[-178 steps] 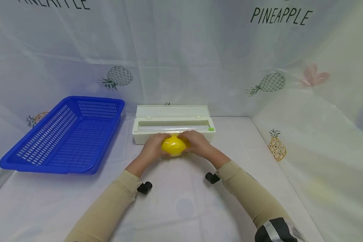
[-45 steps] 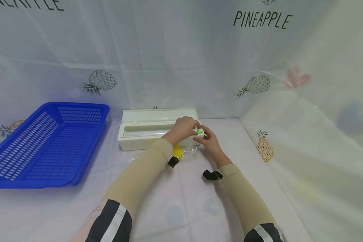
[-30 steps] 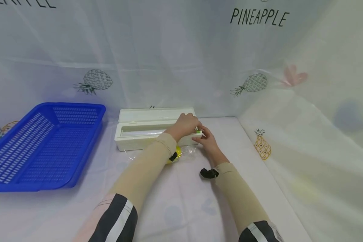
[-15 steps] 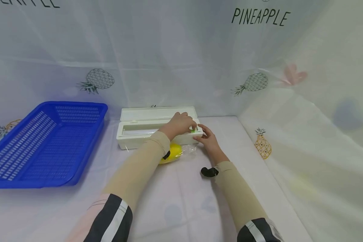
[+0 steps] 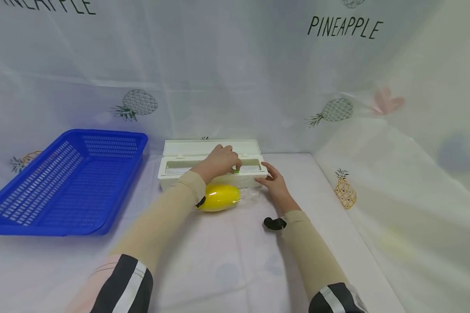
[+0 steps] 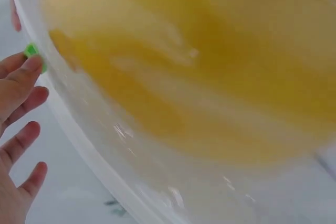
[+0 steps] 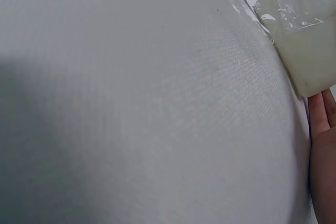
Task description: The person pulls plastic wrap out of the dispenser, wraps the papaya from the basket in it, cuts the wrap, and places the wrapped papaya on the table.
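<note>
A white cling film dispenser (image 5: pixel 170 177) lies with its lid raised. My left hand (image 5: pixel 218 161) reaches over it and pinches the small green cutter slide (image 6: pixel 32 51) on its front edge; the other fingers are spread in the left wrist view. My right hand (image 5: pixel 274 180) holds the dispenser's right end, thumb at the front and fingers at the side. A glossy yellow oval object (image 5: pixel 221 198), shaped like a fruit, lies in front of the dispenser, partly behind the left cuff. Clear film (image 5: pixel 249 194) covers it and runs up to the dispenser's edge.
A blue perforated plastic basket (image 5: pixel 68 182) stands at the left. The table has a white cloth (image 5: pixel 227 256), and a pineapple-print curtain (image 5: pixel 227 65) hangs behind and at the right.
Earlier both hands held the yellow object; now it lies under film. My left hand has slid the green cutter leftward from the right end. My right hand has stayed at the dispenser's end.
</note>
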Demonstrator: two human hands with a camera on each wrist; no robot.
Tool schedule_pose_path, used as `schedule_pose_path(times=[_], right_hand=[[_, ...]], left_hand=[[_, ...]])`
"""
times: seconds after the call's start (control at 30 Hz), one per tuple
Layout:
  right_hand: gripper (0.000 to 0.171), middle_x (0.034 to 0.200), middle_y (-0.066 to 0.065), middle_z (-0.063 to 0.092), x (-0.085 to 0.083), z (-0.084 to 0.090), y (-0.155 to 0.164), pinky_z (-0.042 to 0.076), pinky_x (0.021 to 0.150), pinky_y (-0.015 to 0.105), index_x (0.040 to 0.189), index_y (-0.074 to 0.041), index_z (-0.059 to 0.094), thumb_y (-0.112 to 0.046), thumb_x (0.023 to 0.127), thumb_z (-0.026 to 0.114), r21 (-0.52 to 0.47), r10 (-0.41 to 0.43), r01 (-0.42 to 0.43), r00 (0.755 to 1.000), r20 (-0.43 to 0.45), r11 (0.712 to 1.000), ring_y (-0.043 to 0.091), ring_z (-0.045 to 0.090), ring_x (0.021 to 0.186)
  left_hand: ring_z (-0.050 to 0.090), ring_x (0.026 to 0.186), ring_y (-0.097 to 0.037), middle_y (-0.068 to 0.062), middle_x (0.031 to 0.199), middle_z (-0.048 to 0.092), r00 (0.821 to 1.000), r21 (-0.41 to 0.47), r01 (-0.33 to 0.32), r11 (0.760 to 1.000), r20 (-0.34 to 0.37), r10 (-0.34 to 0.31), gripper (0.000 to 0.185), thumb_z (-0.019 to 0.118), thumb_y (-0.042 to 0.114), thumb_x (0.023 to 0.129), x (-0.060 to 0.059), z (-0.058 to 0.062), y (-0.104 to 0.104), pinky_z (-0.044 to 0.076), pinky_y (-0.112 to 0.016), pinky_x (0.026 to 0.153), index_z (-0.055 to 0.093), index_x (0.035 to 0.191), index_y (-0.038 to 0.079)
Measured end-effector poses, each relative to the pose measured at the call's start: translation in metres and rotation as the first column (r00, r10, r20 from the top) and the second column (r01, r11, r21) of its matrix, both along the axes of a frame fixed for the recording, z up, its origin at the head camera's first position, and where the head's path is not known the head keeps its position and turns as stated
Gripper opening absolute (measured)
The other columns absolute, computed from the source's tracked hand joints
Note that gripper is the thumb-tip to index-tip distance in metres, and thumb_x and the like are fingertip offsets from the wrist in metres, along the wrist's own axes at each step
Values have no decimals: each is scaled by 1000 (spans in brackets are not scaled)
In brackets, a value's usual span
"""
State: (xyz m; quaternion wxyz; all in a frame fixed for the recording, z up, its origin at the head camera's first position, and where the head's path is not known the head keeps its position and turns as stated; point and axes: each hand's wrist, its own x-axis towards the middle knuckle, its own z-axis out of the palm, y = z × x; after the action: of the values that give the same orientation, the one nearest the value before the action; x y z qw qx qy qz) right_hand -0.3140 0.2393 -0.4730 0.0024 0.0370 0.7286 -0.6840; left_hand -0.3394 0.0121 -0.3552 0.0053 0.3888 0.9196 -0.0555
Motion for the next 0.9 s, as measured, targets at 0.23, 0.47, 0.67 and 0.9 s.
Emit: schedule_pose_path(times=[0.23, 0.47, 0.67, 0.9], right_hand=[[69, 153, 3, 35, 1, 3, 3, 36, 107, 42, 145, -25, 46, -7, 85, 75, 17, -4, 4, 1000, -6, 1000, 26, 50, 125], [68, 153, 3, 35, 3, 4, 0, 34, 109, 42, 145, -24, 47, -6, 86, 74, 6, -4, 4, 1000, 0, 1000, 27, 49, 125], [69, 153, 5, 36, 4, 3, -2, 35, 109, 41, 145, -23, 46, -6, 85, 75, 4, -3, 3, 1000, -3, 1000, 28, 48, 127], [69, 152, 5, 36, 4, 0, -2, 33, 110, 41, 146, -23, 45, -7, 85, 75, 11, -10, 10, 1000, -2, 1000, 28, 46, 129]], left_hand=[[49, 91, -17, 10, 102, 67, 1000, 25, -11, 1000, 22, 10, 18, 72, 27, 88, 4, 2, -31, 41, -38, 82, 74, 106, 30], [50, 89, -19, 8, 99, 67, 1000, 3, 8, 1000, -21, -8, 15, 73, 27, 87, 6, -2, -61, 44, -39, 81, 74, 102, 29], [51, 87, -19, 8, 96, 66, 997, -69, 32, 997, -70, -36, 15, 76, 27, 84, 7, -1, -90, 44, -37, 78, 74, 99, 30], [49, 86, -20, 6, 92, 66, 997, -163, 21, 986, -73, -34, 14, 79, 20, 83, 13, 9, -117, 43, -36, 76, 74, 95, 27]])
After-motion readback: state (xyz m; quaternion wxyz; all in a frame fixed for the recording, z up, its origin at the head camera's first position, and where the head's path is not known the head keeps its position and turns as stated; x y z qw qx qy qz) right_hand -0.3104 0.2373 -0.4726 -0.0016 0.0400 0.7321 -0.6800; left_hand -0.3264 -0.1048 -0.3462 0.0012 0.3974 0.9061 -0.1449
